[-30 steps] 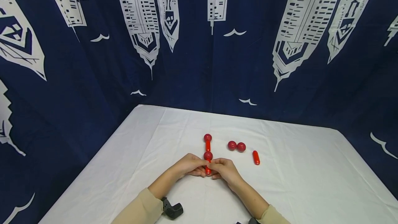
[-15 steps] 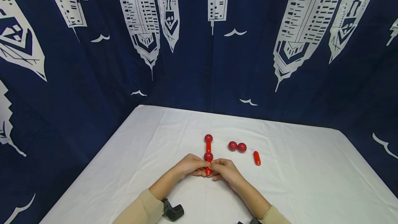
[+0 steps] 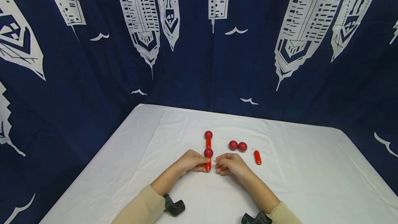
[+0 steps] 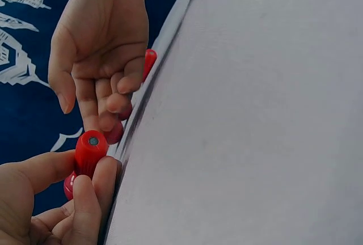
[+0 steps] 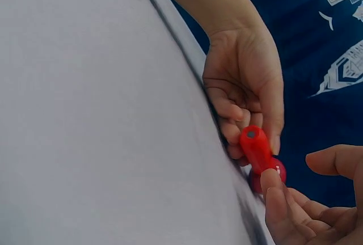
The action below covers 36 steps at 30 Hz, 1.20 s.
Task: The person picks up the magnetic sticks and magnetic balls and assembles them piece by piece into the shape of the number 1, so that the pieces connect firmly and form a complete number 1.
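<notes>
A straight chain of red rods and dark red balls lies on the white table in the head view. Its near red rod (image 3: 208, 164) is pinched between the thumb and fingers of my left hand (image 3: 193, 161). That rod meets the middle ball (image 3: 208, 152); beyond it come the far rod (image 3: 208, 143) and the end ball (image 3: 208, 134). A small grey disc shows in the free end of the near rod (image 4: 91, 151) in the left wrist view. My right hand (image 3: 231, 164) is just right of the rod, apart from it, fingers loosely bent around nothing.
Two loose dark red balls (image 3: 237, 146) sit side by side right of the chain. Farther right lies a single red rod (image 3: 257, 157). The white cloth (image 3: 298, 179) covers the table, and a dark blue patterned curtain (image 3: 192, 78) hangs behind it.
My right hand has let go of the near rod and moved slightly right, its fingers parting. The left hand keeps its pinch on the rod.
</notes>
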Motion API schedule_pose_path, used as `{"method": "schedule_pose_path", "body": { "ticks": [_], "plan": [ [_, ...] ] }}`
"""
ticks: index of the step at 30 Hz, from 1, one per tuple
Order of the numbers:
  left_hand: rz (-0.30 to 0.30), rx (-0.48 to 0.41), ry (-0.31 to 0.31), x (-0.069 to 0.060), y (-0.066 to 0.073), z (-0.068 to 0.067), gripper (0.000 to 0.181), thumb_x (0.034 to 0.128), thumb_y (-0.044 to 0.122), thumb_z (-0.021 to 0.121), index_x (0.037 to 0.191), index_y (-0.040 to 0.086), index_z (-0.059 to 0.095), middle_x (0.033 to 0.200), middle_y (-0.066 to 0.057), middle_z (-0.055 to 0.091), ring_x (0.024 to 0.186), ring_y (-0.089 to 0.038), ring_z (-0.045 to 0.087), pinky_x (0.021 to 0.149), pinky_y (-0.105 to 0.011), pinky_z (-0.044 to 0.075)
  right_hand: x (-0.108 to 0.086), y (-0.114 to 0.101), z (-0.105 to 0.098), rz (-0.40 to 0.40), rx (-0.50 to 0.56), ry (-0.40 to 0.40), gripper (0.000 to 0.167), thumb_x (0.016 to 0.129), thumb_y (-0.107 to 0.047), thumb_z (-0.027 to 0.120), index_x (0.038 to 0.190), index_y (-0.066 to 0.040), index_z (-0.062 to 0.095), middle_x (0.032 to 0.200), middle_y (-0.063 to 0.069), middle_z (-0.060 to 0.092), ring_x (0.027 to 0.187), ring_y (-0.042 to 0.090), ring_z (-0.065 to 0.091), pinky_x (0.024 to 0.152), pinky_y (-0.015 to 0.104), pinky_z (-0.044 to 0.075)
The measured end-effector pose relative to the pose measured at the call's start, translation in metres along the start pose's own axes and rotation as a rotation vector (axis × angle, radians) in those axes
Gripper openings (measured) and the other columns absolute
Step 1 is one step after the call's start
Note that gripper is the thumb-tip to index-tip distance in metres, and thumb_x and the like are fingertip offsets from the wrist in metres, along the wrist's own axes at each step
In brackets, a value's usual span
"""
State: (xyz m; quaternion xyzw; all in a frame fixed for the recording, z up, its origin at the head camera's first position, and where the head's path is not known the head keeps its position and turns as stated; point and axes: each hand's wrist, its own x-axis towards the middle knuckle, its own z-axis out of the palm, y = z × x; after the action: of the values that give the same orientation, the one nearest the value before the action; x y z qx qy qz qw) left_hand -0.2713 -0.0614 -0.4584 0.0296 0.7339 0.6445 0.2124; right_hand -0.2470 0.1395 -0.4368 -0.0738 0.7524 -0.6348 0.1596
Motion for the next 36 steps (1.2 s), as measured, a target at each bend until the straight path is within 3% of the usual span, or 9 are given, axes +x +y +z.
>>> {"method": "schedule_pose_path", "body": {
  "ticks": [13, 20, 36],
  "plan": [
    [0.014, 0.054, 0.034, 0.01, 0.009, -0.001, 0.02, 0.0881, 0.014, 0.072, 0.081, -0.005, 0.07, 0.062, -0.005, 0.066, 0.049, -0.004, 0.061, 0.047, -0.011, 0.047, 0.003, -0.033, -0.037, -0.012, -0.038, 0.124, 0.034, 0.093, -0.009, 0.057, 0.114, 0.018, 0.055, 0.092, 0.016, 0.068, 0.072, 0.014, 0.067, 0.07, 0.027, 0.058],
    [0.025, 0.054, 0.05, 0.013, 0.006, 0.0, 0.021, 0.0866, 0.016, 0.074, 0.08, -0.004, 0.071, 0.06, -0.003, 0.065, 0.049, -0.004, 0.061, 0.048, -0.011, 0.048, 0.005, -0.046, -0.055, -0.041, -0.046, 0.203, 0.032, 0.095, -0.009, 0.055, 0.116, 0.016, 0.055, 0.094, 0.018, 0.069, 0.074, 0.015, 0.068, 0.07, 0.025, 0.058],
    [0.024, 0.073, 0.04, 0.012, 0.005, -0.003, 0.023, 0.0867, 0.018, 0.075, 0.08, -0.003, 0.071, 0.062, -0.005, 0.066, 0.051, -0.005, 0.062, 0.05, -0.012, 0.049, 0.029, -0.043, -0.073, -0.106, -0.235, 0.297, 0.034, 0.098, -0.012, 0.054, 0.121, 0.014, 0.055, 0.105, 0.021, 0.067, 0.084, 0.018, 0.068, 0.075, 0.023, 0.055]
  ]
}}
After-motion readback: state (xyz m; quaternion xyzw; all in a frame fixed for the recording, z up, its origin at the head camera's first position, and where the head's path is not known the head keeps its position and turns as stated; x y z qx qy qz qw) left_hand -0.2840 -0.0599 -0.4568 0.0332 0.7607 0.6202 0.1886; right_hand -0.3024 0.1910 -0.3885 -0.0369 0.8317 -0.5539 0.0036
